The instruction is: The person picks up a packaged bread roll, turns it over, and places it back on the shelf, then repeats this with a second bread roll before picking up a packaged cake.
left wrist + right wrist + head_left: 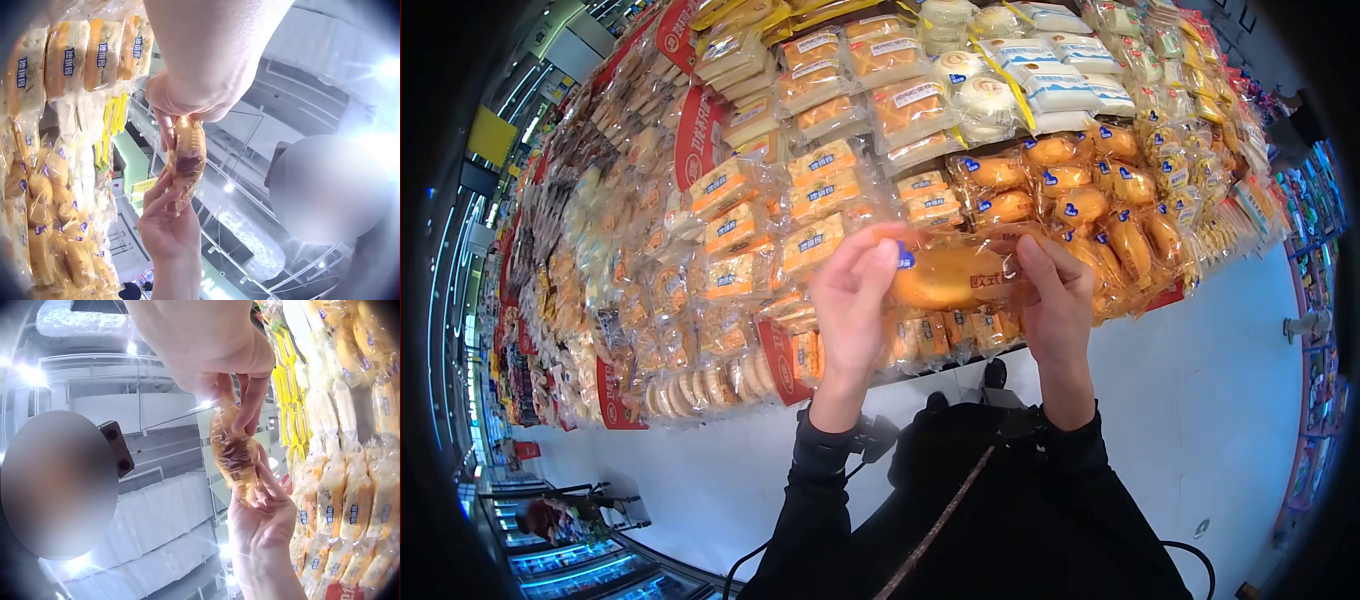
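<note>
A wrapped bread roll [945, 280], golden brown in clear plastic with a blue label and brown lettering, is held up level between both hands over the front of the display. At its left end my left hand [855, 300] pinches the wrapper between thumb and fingers. The right end is pinched by my right hand [1060, 305]. Both wrist views show the roll from below, with a dark brown patch on its underside. Just beyond the hands lie similar wrapped rolls [1080, 207] with blue labels. Packaged white-and-orange cake slices [815, 240] fill the area by the left hand.
The display heaped with packaged baked goods spreads across the front, with red price strips [700, 135] between sections. White packs with blue print [1050, 85] lie farther back. Pale floor [1200, 370] runs along the right, up to stocked shelves [1315, 290].
</note>
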A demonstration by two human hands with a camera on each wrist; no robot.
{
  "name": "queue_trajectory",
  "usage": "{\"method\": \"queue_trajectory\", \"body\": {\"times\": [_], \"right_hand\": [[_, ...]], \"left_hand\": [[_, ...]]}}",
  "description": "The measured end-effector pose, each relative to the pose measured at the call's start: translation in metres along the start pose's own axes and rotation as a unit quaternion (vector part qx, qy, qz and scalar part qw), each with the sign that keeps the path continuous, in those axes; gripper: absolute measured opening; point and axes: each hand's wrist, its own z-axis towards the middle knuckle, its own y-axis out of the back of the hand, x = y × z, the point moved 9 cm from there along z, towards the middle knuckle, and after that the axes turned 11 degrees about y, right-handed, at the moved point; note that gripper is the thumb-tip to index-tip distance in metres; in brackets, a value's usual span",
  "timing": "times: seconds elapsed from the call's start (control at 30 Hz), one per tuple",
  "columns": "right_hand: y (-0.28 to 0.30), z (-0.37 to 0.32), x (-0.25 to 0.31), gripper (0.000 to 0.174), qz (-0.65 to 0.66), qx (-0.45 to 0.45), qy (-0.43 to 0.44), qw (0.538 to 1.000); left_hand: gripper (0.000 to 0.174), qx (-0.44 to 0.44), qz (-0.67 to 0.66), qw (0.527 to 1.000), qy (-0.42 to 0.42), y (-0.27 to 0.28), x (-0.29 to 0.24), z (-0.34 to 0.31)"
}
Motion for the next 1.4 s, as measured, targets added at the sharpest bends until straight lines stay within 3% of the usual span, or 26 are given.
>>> {"method": "queue_trajectory", "body": {"times": [0.23,0.33,0.53,0.63,0.8,0.9,1.1,1.4], "right_hand": [[0.006,0.005,-0.007,0.026,0.047,-0.014,-0.016,0.999],[0.011,0.008,-0.009,0.027,0.058,-0.026,-0.003,0.998],[0.012,0.009,-0.011,0.026,0.082,-0.006,-0.016,0.996],[0.013,0.01,-0.015,0.025,0.123,0.015,-0.036,0.992],[0.003,0.014,-0.007,0.026,0.16,0.047,-0.072,0.983],[0.01,0.018,-0.01,0.027,0.09,0.062,-0.058,0.992],[0.004,0.023,-0.003,0.038,0.1,0.105,-0.089,0.986],[0.015,0.035,0.008,0.041,0.021,0.128,-0.005,0.992]], "left_hand": [[0.031,0.031,-0.021,0.999,0.032,-0.013,-0.008,-0.006],[0.04,0.083,0.0,0.996,-0.026,-0.019,-0.01,-0.016],[0.05,0.029,0.045,0.998,0.022,-0.012,0.0,-0.02],[0.049,0.029,0.053,0.998,-0.004,-0.011,0.0,-0.018],[0.044,0.007,0.041,0.999,0.025,-0.012,0.007,-0.011],[0.042,-0.014,0.029,0.999,0.021,-0.01,0.008,-0.006],[0.04,-0.059,0.038,0.997,0.03,-0.007,0.007,-0.001],[0.039,-0.097,0.111,0.989,-0.003,-0.014,0.009,0.005]]}}
